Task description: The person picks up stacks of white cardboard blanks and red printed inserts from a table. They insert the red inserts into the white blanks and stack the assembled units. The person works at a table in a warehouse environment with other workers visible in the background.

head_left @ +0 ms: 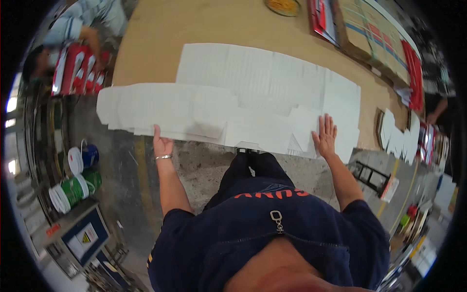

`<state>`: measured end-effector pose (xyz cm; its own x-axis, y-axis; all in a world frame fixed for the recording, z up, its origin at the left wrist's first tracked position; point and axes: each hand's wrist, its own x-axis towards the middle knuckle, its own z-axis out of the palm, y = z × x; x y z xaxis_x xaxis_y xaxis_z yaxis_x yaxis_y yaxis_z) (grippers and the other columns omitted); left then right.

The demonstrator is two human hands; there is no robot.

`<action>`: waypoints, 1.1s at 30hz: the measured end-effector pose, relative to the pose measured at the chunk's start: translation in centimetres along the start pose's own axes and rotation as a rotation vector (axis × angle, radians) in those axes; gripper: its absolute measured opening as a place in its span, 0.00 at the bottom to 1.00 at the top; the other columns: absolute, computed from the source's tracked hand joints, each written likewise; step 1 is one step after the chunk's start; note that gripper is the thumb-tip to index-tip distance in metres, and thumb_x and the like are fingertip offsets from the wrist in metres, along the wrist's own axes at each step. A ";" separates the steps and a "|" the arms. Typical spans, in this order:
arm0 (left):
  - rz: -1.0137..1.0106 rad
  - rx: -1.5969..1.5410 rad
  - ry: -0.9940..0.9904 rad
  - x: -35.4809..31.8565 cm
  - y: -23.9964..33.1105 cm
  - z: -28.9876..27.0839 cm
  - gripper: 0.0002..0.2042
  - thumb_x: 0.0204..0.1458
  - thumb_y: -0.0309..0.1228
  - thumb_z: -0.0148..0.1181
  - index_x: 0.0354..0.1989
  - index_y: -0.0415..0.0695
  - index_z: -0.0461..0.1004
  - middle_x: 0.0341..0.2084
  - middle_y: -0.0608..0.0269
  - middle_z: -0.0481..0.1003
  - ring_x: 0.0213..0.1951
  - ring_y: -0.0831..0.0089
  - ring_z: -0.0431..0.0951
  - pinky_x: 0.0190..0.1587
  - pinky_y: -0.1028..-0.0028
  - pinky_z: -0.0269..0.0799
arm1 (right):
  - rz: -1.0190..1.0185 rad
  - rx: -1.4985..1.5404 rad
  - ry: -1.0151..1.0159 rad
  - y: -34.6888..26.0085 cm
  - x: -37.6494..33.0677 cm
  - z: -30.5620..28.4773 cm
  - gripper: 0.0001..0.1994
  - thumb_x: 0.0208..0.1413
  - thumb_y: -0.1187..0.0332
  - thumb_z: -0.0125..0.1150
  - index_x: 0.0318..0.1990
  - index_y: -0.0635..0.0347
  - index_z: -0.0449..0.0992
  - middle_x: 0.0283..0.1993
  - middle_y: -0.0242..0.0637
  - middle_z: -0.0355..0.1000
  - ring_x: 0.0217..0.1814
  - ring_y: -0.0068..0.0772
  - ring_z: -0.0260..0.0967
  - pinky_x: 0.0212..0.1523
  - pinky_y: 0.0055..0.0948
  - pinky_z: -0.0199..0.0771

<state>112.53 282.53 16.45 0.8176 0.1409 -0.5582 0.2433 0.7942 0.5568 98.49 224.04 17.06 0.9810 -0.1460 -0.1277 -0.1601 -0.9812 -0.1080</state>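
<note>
"With the worker at six and the white cardboard as the dial, what's nearest?"

"The worker's navy T-shirt (301, 228), a metal clip (276, 216) at its neckline. Then the hands."

"How are they?"

"Left hand (164, 146) at eight, a silver bracelet (164, 157) on the wrist. One digit points up over the near edge, the others bent in. Whether it pinches that edge, I can't tell. Right hand (326, 137) at four, spread flat on the surface, thumb apart, grasping nothing."

"And the cardboard itself?"

"White die-cut cardboard blanks (262, 78), overlapping, right in front of the worker. A long piece lies over the left part, its end reaching past the edge of the tan table (151, 44)."

"Anything off the table?"

"At eight, on the floor side, a green-and-white bucket (73, 193) and a blue one with a white lid."

"Farther round?"

"Notched white offcuts (401, 136) between three and four, by the table's right edge. At two, a strapped cardboard stack (372, 36) with red folders (321, 17) just beside it. At one, a round dish (282, 7) of orange-yellow bits. And at ten, a co-worker (90, 29) reaches to some red-and-white pieces (80, 70)."
</note>
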 end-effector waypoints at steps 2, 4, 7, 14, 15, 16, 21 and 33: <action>0.097 0.166 0.048 0.6 -0.2 0.3 0.19 0.52 0.31 0.61 0.51 0.38 0.66 0.45 0.60 0.73 0.42 0.70 0.75 0.40 0.69 0.75 | -0.010 0.007 0.003 0.3 0.1 -0.1 0.34 0.57 0.51 0.47 0.68 0.51 0.46 0.73 0.42 0.35 0.75 0.47 0.28 0.68 0.53 0.25; 0.195 0.400 0.057 1.7 -0.1 -0.5 0.21 0.52 0.29 0.60 0.53 0.36 0.64 0.47 0.58 0.71 0.43 0.69 0.74 0.42 0.67 0.74 | 0.001 0.009 0.004 0.3 0.0 -0.1 0.34 0.57 0.51 0.47 0.68 0.50 0.45 0.73 0.42 0.35 0.74 0.47 0.28 0.68 0.53 0.25; 0.430 0.648 0.326 1.9 -1.6 1.5 0.18 0.51 0.27 0.60 0.48 0.32 0.68 0.42 0.56 0.73 0.40 0.70 0.74 0.41 0.69 0.72 | 0.005 0.008 0.018 0.3 0.2 0.2 0.34 0.57 0.50 0.46 0.68 0.50 0.45 0.73 0.42 0.35 0.74 0.47 0.28 0.68 0.54 0.24; 0.803 1.075 0.453 -1.0 -3.0 3.7 0.11 0.51 0.30 0.61 0.30 0.31 0.73 0.26 0.62 0.75 0.26 0.71 0.72 0.30 0.70 0.68 | 0.001 -0.017 -0.004 0.1 -0.6 0.3 0.34 0.58 0.51 0.45 0.68 0.52 0.44 0.73 0.42 0.35 0.75 0.46 0.27 0.68 0.54 0.26; 0.768 0.874 0.401 0.1 -2.3 3.0 0.12 0.52 0.32 0.61 0.29 0.32 0.73 0.24 0.63 0.74 0.23 0.73 0.71 0.27 0.69 0.67 | 0.000 -0.020 -0.015 0.0 -0.6 0.2 0.34 0.58 0.52 0.46 0.68 0.53 0.44 0.73 0.42 0.34 0.75 0.46 0.27 0.68 0.54 0.26; 0.731 0.674 0.346 0.7 -1.5 2.6 0.12 0.52 0.33 0.61 0.28 0.34 0.73 0.22 0.64 0.74 0.20 0.74 0.69 0.24 0.68 0.66 | -0.001 -0.015 -0.019 -0.2 -0.4 0.2 0.34 0.58 0.52 0.46 0.68 0.53 0.44 0.73 0.42 0.34 0.75 0.46 0.27 0.68 0.54 0.26; 0.411 0.704 0.302 1.1 0.1 0.3 0.12 0.51 0.33 0.62 0.22 0.37 0.72 0.16 0.69 0.70 0.17 0.77 0.65 0.21 0.70 0.63 | -0.010 -0.031 -0.077 -0.5 0.2 -0.8 0.34 0.58 0.53 0.47 0.68 0.53 0.44 0.73 0.43 0.33 0.74 0.47 0.28 0.68 0.52 0.32; 0.440 0.901 0.019 -3.9 2.1 3.4 0.10 0.51 0.31 0.61 0.33 0.34 0.75 0.21 0.64 0.75 0.23 0.80 0.70 0.27 0.74 0.66 | -0.302 0.502 0.022 -25.3 19.0 -7.3 0.29 0.57 0.64 0.55 0.64 0.61 0.54 0.66 0.47 0.53 0.69 0.42 0.49 0.66 0.35 0.49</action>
<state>111.63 281.65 21.90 0.9235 0.3300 -0.1957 0.2318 -0.0735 0.9700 121.96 245.22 24.53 0.9924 0.1227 0.0014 0.0998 -0.8003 -0.5912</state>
